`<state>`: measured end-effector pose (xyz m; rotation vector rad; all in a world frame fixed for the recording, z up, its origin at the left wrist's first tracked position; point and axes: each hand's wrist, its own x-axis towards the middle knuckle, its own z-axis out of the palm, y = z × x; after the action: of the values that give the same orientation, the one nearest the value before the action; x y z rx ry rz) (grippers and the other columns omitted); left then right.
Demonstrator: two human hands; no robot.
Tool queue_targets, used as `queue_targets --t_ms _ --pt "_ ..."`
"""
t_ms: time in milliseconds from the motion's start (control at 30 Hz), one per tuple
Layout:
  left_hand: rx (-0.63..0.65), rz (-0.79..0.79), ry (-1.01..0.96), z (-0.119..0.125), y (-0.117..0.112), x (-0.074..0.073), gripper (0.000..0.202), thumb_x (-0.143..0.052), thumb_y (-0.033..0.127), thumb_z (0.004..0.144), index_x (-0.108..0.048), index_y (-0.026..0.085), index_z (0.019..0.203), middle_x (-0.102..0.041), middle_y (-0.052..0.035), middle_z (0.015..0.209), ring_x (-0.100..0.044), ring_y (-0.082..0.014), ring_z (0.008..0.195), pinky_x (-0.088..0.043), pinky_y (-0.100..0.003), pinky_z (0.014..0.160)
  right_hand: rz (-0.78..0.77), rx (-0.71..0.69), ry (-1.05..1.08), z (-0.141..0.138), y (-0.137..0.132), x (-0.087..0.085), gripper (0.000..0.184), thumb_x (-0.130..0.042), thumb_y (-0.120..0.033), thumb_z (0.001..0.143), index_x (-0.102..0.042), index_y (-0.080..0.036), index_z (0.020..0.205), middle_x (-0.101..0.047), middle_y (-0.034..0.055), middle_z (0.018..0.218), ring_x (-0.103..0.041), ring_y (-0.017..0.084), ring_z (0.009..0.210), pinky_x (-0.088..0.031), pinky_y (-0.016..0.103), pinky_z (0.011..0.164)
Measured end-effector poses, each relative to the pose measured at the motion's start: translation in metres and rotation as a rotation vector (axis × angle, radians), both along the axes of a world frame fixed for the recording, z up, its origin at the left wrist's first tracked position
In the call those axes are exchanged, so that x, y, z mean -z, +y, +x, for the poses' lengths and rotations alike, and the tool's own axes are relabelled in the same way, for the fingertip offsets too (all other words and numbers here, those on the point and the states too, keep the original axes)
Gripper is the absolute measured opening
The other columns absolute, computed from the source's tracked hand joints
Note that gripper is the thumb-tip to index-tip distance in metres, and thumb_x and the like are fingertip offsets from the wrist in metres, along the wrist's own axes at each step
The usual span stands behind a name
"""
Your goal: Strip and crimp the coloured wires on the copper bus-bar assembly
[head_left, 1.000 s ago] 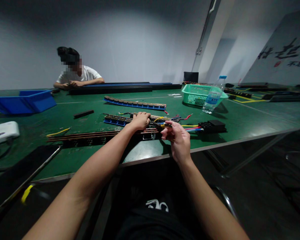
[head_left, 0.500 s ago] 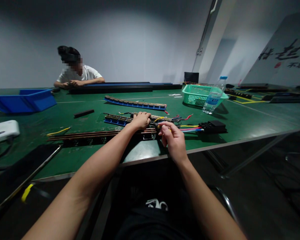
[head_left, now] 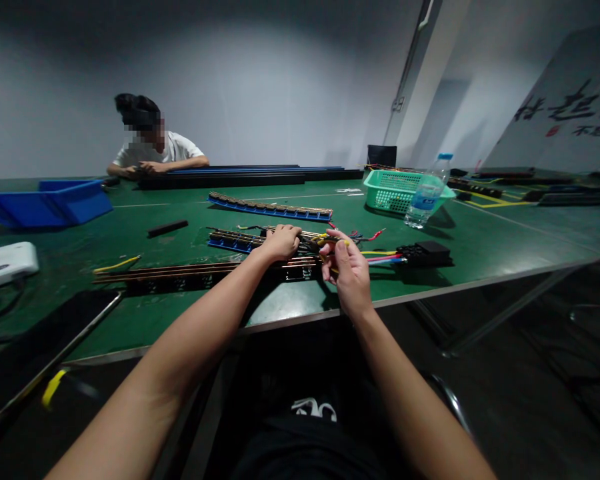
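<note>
My left hand (head_left: 281, 241) lies over a blue-based strip with copper-coloured rails (head_left: 233, 240), its fingers curled down on it. My right hand (head_left: 347, 270) is just right of it, thumb and fingers pinched on a thin yellow wire (head_left: 347, 243). Under both hands runs a long black strip with copper rails (head_left: 180, 270) along the table's near side. Coloured wires (head_left: 383, 257) lead from its right end to a black connector block (head_left: 425, 253). Loose wires with a red tip (head_left: 377, 234) lie behind my right hand. The wire's far end is hidden among my fingers.
Another blue strip (head_left: 270, 208) lies farther back. A green basket (head_left: 387, 193) and a water bottle (head_left: 425, 200) stand at the right. On the left are a blue bin (head_left: 75, 203), a white device (head_left: 7, 261) and a phone (head_left: 45, 333). A person (head_left: 155, 143) sits across the table.
My right hand has shifted slightly right and turned, drawing the yellow wire with it. My left hand has stayed in nearly the same spot.
</note>
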<state>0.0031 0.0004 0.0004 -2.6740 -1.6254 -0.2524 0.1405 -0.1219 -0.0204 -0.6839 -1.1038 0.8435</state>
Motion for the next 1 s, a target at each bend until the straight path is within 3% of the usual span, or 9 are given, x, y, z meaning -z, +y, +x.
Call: queue_targets --t_ms 233,367,533,833,1000 --pt "0.002 -0.013 0.002 -0.001 -0.003 -0.002 0.043 -0.033 0.026 0.102 -0.051 0.024 0.141 -0.049 -0.0104 0.151 -0.043 -0.0308 0.135 -0.041 -0.055 0.105 0.011 0.147 -0.155 -0.001 0.013 0.011 0.043 -0.058 -0.054 0.091 -0.064 -0.017 0.111 -0.054 -0.0051 0.061 -0.038 0.006 0.044 -0.028 0.021 0.042" --pt "-0.005 -0.024 0.014 0.0 -0.003 -0.003 0.044 -0.033 0.026 0.102 -0.05 0.024 0.142 -0.047 -0.0104 0.152 -0.041 -0.0305 0.136 -0.04 -0.055 0.106 0.134 0.23 -0.56 0.0 0.01 0.01 0.029 -0.06 -0.041 0.09 -0.072 -0.016 0.101 -0.05 -0.0055 0.054 -0.039 0.007 0.045 -0.032 0.021 0.047" --pt "-0.005 -0.012 0.018 0.0 0.002 -0.001 0.044 -0.033 0.024 0.101 -0.051 0.024 0.142 -0.05 -0.0101 0.15 -0.043 -0.0313 0.134 -0.042 -0.056 0.104 0.384 0.192 -0.956 0.0 0.008 0.018 0.026 -0.061 -0.03 0.088 -0.075 -0.014 0.102 -0.068 0.0028 0.068 -0.055 0.01 0.054 -0.042 0.022 0.057" --pt "-0.011 -0.014 0.007 0.0 -0.001 -0.002 0.046 -0.033 0.023 0.1 -0.051 0.023 0.142 -0.049 -0.0107 0.151 -0.043 -0.0302 0.136 -0.041 -0.055 0.106 0.338 0.21 -1.251 0.001 0.011 0.025 0.024 -0.069 -0.028 0.083 -0.076 -0.024 0.106 -0.079 0.0059 0.085 -0.067 0.015 0.065 -0.042 0.021 0.061" --pt "-0.009 -0.021 -0.003 -0.001 0.0 -0.002 0.046 -0.033 0.024 0.1 -0.052 0.026 0.142 -0.049 -0.009 0.151 -0.043 -0.0302 0.136 -0.041 -0.055 0.106 0.295 0.155 -1.177 0.001 0.011 0.025 0.026 -0.068 -0.03 0.083 -0.076 -0.02 0.105 -0.075 0.0049 0.076 -0.06 0.013 0.058 -0.038 0.022 0.057"
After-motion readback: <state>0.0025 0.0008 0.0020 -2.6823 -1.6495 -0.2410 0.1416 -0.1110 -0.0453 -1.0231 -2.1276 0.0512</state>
